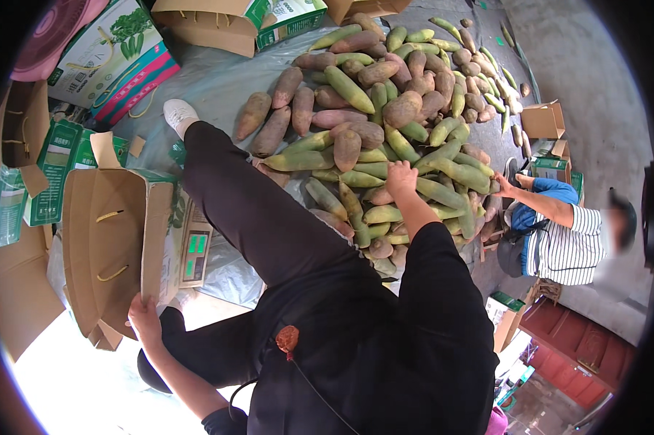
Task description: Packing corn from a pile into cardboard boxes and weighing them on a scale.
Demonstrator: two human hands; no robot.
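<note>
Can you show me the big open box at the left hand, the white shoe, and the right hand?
Open box (pixel 120 243): head view, its brown inside wall.
White shoe (pixel 180 116): head view, the shoe's upper.
Right hand (pixel 401 178): head view, the middle of the hand.

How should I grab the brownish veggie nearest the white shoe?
I'd take the brownish vegetable around its middle, coming from above on the side of the white shoe. It's oblong, at the edge of the pile with that side uncovered; neighbours crowd its right.
</note>
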